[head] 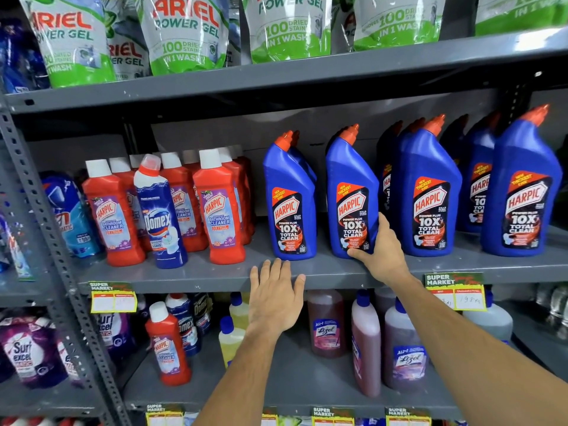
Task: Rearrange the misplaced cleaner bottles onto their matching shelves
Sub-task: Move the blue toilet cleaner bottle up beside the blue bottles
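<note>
We record the right hand point(382, 252) clamped on the lower right corner of a blue Harpic bottle point(352, 195) standing upright on the middle shelf point(196, 276); the thumb lies across the foot of its label and the fingers wrap behind, so we cannot see them. The left hand point(273, 298) is spread flat, fingers apart, holding nothing, with its fingertips at the shelf's front edge just below a second blue Harpic bottle point(290, 199).

Further blue bottles of the same kind stand to the right, several rows deep; the rear ones are largely hidden by those in front. On the left of this shelf we find a block of red Harpic bathroom cleaners point(218, 207), with one Domex bottle point(161, 213) standing in their front row. Left of the upright, blue packs are blurred and partly covered.

On the lower shelf point(295, 376) a single red Harpic bottle point(167, 345) stands before more Domex bottles point(186, 324), which it partly covers. The left forearm hides part of the yellow bottles point(230, 336); Lizol bottles point(365, 342) stand beside it. Ariel pouches point(184, 32) on the top shelf are cut off by the frame. The writing on the price tags point(113, 297) is illegible.
</note>
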`<state>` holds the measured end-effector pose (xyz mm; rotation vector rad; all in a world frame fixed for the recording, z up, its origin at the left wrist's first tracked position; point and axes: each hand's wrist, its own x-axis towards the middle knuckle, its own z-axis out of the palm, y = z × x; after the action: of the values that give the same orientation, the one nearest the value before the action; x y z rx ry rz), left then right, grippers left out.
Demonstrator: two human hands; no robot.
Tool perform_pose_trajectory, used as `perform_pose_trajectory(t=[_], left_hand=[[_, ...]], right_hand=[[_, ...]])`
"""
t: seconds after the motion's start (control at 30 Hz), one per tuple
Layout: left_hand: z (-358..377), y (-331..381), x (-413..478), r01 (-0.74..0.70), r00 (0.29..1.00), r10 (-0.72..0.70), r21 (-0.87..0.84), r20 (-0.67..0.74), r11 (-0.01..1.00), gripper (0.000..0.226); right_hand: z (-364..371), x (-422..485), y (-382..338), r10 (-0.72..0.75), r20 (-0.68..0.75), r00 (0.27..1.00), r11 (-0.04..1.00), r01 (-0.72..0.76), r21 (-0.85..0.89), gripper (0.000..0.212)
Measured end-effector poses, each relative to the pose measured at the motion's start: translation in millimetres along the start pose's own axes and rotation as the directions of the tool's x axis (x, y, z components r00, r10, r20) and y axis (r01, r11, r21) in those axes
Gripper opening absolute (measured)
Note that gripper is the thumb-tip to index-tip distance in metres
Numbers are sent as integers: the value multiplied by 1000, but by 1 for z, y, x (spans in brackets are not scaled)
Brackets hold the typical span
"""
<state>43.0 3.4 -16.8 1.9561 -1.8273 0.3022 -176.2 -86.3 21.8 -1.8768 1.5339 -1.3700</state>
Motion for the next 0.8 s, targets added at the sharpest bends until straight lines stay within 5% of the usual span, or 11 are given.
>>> perform_pose_trajectory(t=[0.37,0.57,0.8], left_hand=[[1,-3,-1,-12,1000,12,-6,-14,1000,61],[1,-4,-4,-43,998,42,-17,-49,999,65],[29,-11,-44,-246,943,232,-30,-239,969,65]], right_hand=[[-1,-2,4,-18,-16,1000,1000,17,-21,102],[-2,-34,-4,-68,-177,982,987,92,129,91],[6,-93,-3,-230,-343,911,961,267,66,59]])
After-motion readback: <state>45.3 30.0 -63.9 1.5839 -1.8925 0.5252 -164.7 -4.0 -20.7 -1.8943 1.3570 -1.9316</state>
